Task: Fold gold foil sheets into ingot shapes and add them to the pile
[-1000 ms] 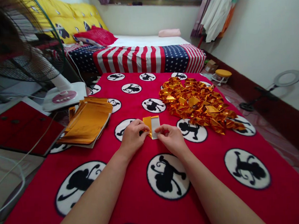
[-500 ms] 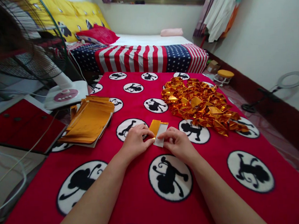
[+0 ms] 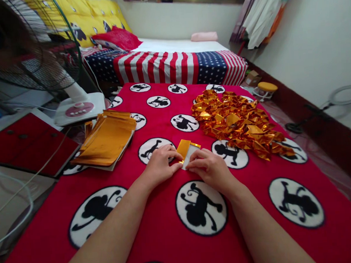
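Note:
A small sheet of gold foil paper (image 3: 183,148), partly folded so that its whitish back shows on the right, lies on the red cloth between my hands. My left hand (image 3: 162,163) pinches its left near edge between thumb and fingers. With thumb and fingertips together, my right hand (image 3: 210,168) grips the near end of the whitish part. To the left rests a stack of flat gold foil sheets (image 3: 107,139). On the right is a heap of folded gold foil pieces (image 3: 236,124).
The red cloth (image 3: 245,226) with black figures in white circles covers the table. A fan (image 3: 80,107) stands at the left beside a red panel (image 3: 25,141). Beyond are a bed (image 3: 172,65), a yellow stool (image 3: 266,88) and a ring light (image 3: 346,95).
My right fingers have moved down to the near end of the whitish part of the foil paper. My left hand keeps its hold. The view has shifted slightly.

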`<state>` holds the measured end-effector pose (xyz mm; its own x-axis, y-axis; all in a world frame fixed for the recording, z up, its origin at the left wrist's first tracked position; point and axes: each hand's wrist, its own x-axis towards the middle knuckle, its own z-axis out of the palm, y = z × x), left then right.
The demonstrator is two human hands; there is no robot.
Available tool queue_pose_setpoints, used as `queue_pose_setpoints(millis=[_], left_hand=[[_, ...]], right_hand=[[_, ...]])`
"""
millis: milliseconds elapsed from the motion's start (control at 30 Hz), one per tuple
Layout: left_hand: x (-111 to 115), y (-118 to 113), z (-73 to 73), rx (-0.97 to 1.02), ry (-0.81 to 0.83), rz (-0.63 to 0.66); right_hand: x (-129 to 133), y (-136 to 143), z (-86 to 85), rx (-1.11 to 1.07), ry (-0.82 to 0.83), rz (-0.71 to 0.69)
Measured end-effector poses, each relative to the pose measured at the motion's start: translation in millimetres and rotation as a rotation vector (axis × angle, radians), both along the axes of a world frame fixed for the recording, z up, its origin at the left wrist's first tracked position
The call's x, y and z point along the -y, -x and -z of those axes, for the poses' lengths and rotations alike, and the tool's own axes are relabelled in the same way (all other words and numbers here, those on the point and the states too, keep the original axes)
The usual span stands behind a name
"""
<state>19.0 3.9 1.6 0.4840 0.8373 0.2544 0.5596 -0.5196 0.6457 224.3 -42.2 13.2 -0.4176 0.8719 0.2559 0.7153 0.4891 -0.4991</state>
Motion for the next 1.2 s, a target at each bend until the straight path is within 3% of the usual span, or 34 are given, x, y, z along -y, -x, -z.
queue_pose_setpoints(millis=[400, 600, 867, 1200], left_hand=[[1.2, -0.4, -0.8, -0.012, -0.003, -0.01], [1.6, -0.4, -1.3, -0.015, 0.013, -0.015], [3.3, -1.7, -2.0, -0.012, 0.012, -0.022], [2.8, -0.9, 0.1, -0.02, 0.0, -0.022]], right_hand=[[-3.0, 10.6, 8.3, -0.142, 0.108, 0.288], [-3.5, 10.3, 8.4, -0.124, 0.125, 0.274], [-2.8, 18.4, 10.4, -0.1, 0.091, 0.393], [-2.9, 21.3, 10.4, -0.089, 0.071, 0.433]])
